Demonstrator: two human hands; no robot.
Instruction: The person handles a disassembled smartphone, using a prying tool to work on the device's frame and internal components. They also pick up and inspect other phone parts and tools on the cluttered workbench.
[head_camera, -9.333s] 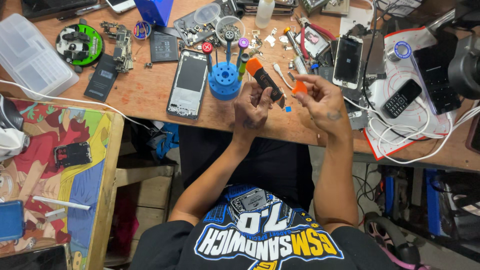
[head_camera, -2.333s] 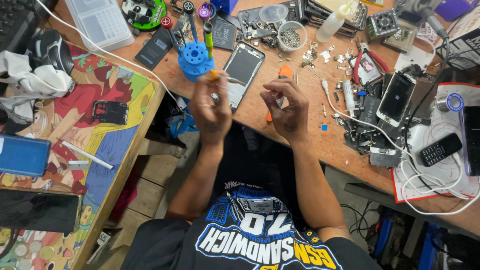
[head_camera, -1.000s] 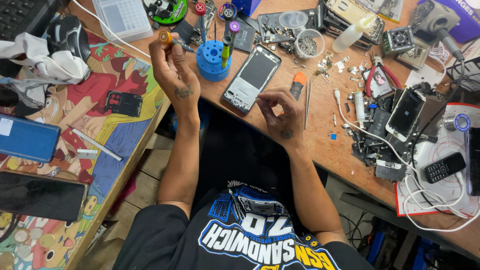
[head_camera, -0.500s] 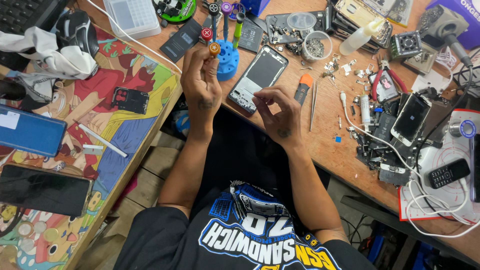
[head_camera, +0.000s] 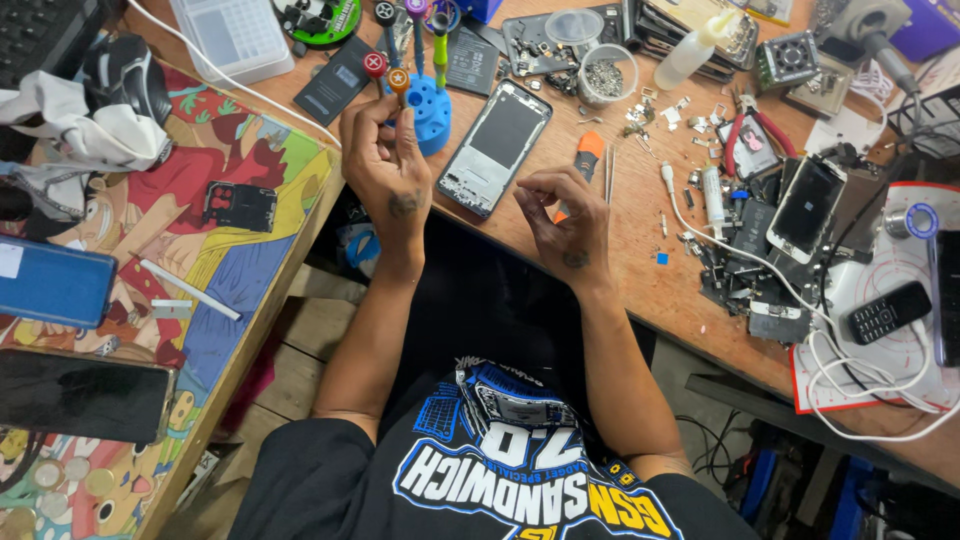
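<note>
My left hand (head_camera: 385, 165) is raised over the desk edge, its fingers closed on a thin screwdriver with an orange cap (head_camera: 398, 78). It is just left of a blue round tool holder (head_camera: 432, 112) that holds other screwdrivers. My right hand (head_camera: 562, 215) hovers above the desk edge with thumb and fingers curled into a pinch; nothing shows between them. An opened phone frame (head_camera: 497, 145) lies on the wooden desk (head_camera: 640, 270) between my hands. An orange pry tool (head_camera: 588, 150) and tweezers (head_camera: 608, 172) lie just beyond my right hand.
Phone parts, screws, a small cup of screws (head_camera: 606, 75), a squeeze bottle (head_camera: 690, 52), white cables (head_camera: 760, 270) and a keypad phone (head_camera: 885, 312) crowd the right of the desk. On the left is a side table with a colourful mat (head_camera: 230, 260), a blue phone (head_camera: 55, 285) and a black phone (head_camera: 85, 400).
My left hand has carried the orange-capped screwdriver from the far left towards the blue holder. My right hand has stayed pinched near the phone frame.
</note>
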